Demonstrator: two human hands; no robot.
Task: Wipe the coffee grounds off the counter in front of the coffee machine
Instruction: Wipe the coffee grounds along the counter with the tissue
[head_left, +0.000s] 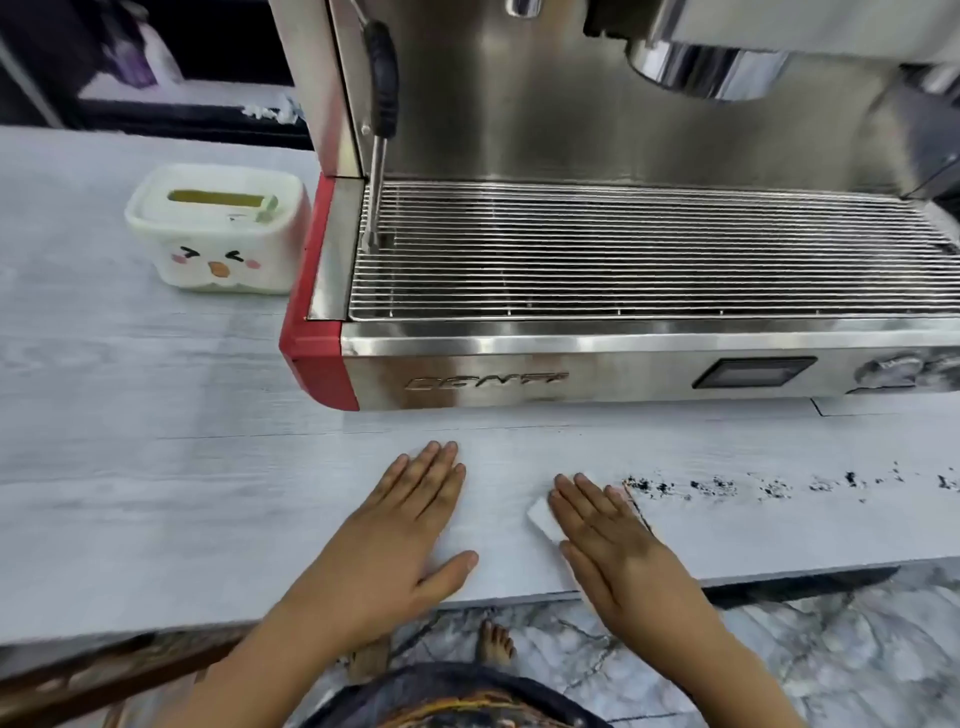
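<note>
The right hand (618, 540) presses flat on a white tissue (543, 514) at the near end of the coffee grounds (779, 486), which trail rightward along the counter (156, 467) before the coffee machine (571, 364), mostly unwiped, while the left hand (400, 525) rests open and empty

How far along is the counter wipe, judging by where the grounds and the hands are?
Done: the counter under and left of the hands shows no grounds. In hand: the right hand lies flat on a white wipe at the left end of the coffee grounds; the left hand rests flat on the counter. Left: the dark trail running right from the wipe toward the frame edge, in front of the coffee machine.
</note>
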